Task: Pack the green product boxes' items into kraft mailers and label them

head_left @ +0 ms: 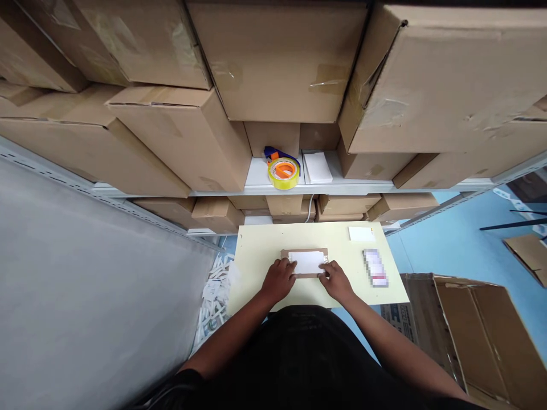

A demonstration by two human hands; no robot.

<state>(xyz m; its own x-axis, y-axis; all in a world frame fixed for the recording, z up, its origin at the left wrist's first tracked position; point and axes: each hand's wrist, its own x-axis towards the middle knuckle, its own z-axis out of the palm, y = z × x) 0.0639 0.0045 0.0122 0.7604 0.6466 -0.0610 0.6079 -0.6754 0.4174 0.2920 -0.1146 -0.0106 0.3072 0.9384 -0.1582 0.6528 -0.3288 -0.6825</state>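
Observation:
A flat brown cardboard piece [304,277], perhaps a small box, lies on the pale yellow table [256,293] before me. On top of it sits a white paper sheet [306,263]. My left hand [278,280] grips the sheet's left end, with the thumb on the paper and the fingers curled at the cardboard's edge. At the right end, my right hand [336,281] has thumb and fingers closed at the paper's edge. Shiny clear film or tape shows at the cardboard's right end.
A tape dispenser [284,169] with yellow tape and a white paper stack [318,167] stand on the shelf among cartons. White slips [361,234] and a blurred-out item [375,267] lie at the table's right. An open carton [482,336] stands right; paper scraps [213,296] lie left.

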